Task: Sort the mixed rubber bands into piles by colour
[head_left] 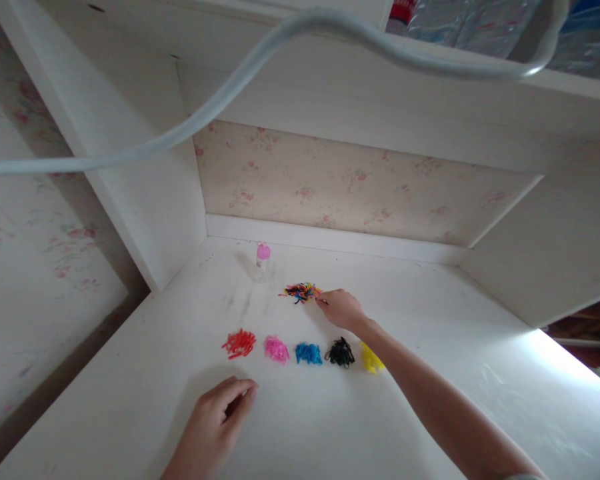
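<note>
My right hand reaches to the right edge of a small mixed-colour pile of rubber bands, its thumb and fingers pinched on what looks like a black rubber band. Closer to me runs a row of sorted piles: red bands, pink bands, blue bands, black bands and yellow bands. My right forearm partly covers the yellow pile. Just below the red pile, my left hand rests on the table with curled fingers, and nothing shows in it.
A clear bottle with a pink cap stands behind the piles on the white tabletop. A pale cable crosses the upper view. Side panels and an overhead shelf enclose the table's back; plastic bottles sit above.
</note>
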Available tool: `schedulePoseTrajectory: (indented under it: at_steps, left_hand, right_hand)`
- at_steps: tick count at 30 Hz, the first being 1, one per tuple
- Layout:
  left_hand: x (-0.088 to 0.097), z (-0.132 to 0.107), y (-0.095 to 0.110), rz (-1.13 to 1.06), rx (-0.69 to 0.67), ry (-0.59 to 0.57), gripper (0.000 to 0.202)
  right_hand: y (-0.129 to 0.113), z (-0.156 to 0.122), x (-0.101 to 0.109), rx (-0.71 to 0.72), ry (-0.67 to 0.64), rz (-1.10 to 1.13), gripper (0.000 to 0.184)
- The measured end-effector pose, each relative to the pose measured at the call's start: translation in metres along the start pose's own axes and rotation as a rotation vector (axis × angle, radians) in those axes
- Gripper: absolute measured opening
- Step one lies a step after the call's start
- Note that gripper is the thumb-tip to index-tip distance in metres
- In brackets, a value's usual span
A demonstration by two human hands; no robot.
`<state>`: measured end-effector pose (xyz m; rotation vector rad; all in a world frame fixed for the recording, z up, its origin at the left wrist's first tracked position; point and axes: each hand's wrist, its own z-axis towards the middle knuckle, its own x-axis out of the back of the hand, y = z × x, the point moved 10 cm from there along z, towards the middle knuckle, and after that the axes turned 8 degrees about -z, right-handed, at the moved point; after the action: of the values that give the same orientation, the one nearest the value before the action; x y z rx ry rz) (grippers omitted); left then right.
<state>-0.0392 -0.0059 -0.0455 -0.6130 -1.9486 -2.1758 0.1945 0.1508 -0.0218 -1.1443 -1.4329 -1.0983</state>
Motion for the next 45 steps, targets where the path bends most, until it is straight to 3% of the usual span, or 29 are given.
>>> schedulePoseTrajectory:
  at_steps: [6, 12, 24, 31, 36, 40, 45]
  left_hand:
    - [-0.003, 0.000, 0.002, -0.011, 0.017, -0.026, 0.025]
    - [-0.005, 0.001, 0.003, 0.013, 0.004, -0.036, 0.025]
    - [-0.006, 0.002, 0.005, 0.073, -0.005, -0.042, 0.024]
    - [-0.006, 0.001, 0.004, 0.063, -0.010, -0.033, 0.024]
    - [-0.008, 0.005, 0.001, 0.050, 0.028, -0.050, 0.026]
    - [-0.006, 0.018, 0.015, 0.140, 0.010, -0.074, 0.028]
    - [-0.007, 0.063, 0.049, 0.417, -0.156, -0.106, 0.028]
  right_hand:
    - [0.007, -0.029, 0.016, 0.174, -0.006, 0.135, 0.032]
    - [0.019, -0.061, 0.008, 0.325, -0.088, 0.330, 0.030]
    - [0.022, -0.066, -0.007, 0.264, -0.144, 0.275, 0.025]
    - [0.037, -0.073, 0.012, 0.237, -0.053, 0.255, 0.027]
    - [0.048, -0.101, 0.025, 0.183, 0.066, 0.398, 0.032]
    - [0.053, -0.138, 0.011, 0.115, 0.137, 0.588, 0.036]
    - [0.060, -0.175, -0.039, -0.042, 0.144, 0.779, 0.035]
